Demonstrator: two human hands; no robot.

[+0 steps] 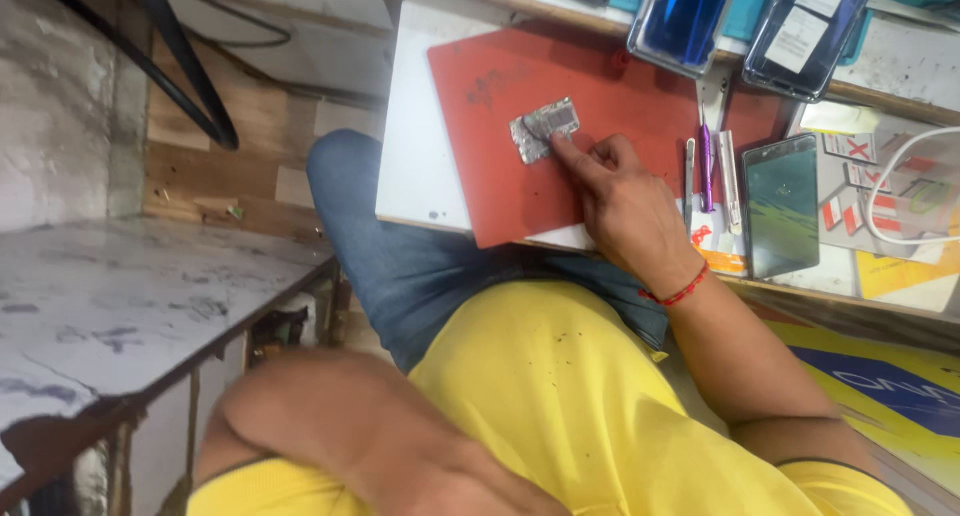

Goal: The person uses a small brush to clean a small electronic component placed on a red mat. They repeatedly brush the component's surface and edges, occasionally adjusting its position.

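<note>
My right hand point(620, 201), with a red thread bracelet at the wrist, rests on a red work mat point(480, 176). Its index finger and thumb pinch the lower corner of a small crumpled silver foil-like piece point(543, 129) that lies flat on the mat, and the other fingers are curled. Of my left arm only the bent forearm point(340, 426) shows at the bottom, over my yellow shirt. The left hand itself is out of frame.
Beside the mat lie a purple-handled tool point(706, 166), metal tweezers point(729, 181) and a dark phone point(782, 206). Two more phones point(690, 16) lean at the top edge. A white cable point(900, 176) curls at the right. A marble-topped table point(120, 306) stands at the left.
</note>
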